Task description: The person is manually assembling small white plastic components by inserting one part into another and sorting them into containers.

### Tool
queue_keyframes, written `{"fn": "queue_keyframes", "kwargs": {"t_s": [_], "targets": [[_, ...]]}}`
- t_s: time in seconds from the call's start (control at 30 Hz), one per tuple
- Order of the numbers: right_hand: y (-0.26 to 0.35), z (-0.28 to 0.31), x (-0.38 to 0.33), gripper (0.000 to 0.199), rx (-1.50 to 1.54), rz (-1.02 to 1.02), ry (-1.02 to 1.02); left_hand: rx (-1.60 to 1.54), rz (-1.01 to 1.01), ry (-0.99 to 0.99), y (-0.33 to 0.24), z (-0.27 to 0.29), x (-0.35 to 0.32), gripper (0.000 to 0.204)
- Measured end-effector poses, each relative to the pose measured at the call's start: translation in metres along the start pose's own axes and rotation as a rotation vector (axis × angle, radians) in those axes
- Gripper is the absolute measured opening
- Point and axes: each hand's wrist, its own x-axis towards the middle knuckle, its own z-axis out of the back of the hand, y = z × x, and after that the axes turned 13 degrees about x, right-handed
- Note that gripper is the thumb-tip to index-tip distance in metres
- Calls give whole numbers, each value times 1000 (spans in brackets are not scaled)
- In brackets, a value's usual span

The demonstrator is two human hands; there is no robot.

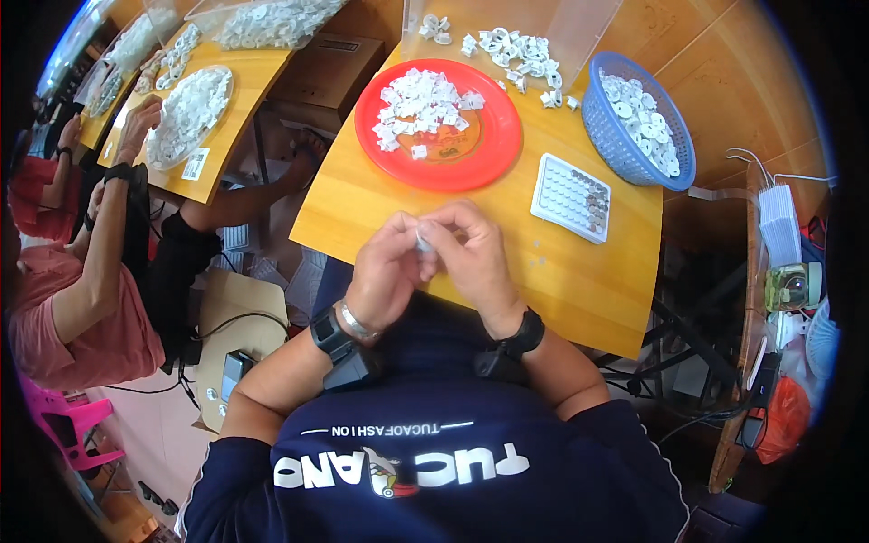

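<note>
My left hand (pixel 385 271) and my right hand (pixel 478 255) meet at the near edge of the wooden table. Between their fingertips is a small white plastic part (pixel 423 242), mostly hidden, and both hands pinch it. Just beyond them lies a red plate (pixel 498 136) with a heap of small white plastic parts (pixel 421 100). To the right of my hands is a white tray (pixel 552 195) with rows of small hollows; small dark metallic pieces (pixel 596 204) fill its right side.
A blue basket (pixel 597 136) of white round parts stands at the far right. Loose white parts (pixel 520 54) lie by a clear plastic bin (pixel 579 27) at the back. At left, a co-worker's hand (pixel 140 127) reaches to a plate of white parts (pixel 190 113) on another table.
</note>
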Motion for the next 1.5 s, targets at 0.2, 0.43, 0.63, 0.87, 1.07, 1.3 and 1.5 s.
{"fn": "queue_keyframes", "kwargs": {"t_s": [0.2,0.43,0.63,0.87,1.07,1.3,1.5], "targets": [[-3,-1,0,12,-73,39,-33,-20,-14,-13,5,1,1,12],[-9,2,0,13,-49,22,-37,2,-10,-2,5,1,1,13],[-12,3,1,13,-35,11,-37,1,-17,10,6,4,0,13],[-11,1,-1,10,22,9,3,-13,-36,8,5,3,0,12],[-13,1,-2,6,125,-53,33,6,-54,18,4,5,0,12],[-12,1,0,8,207,-27,55,50,-110,42,-3,-3,-3,13],[-5,-1,0,8,244,-7,57,97,-141,56,-10,-8,-4,13]]}}
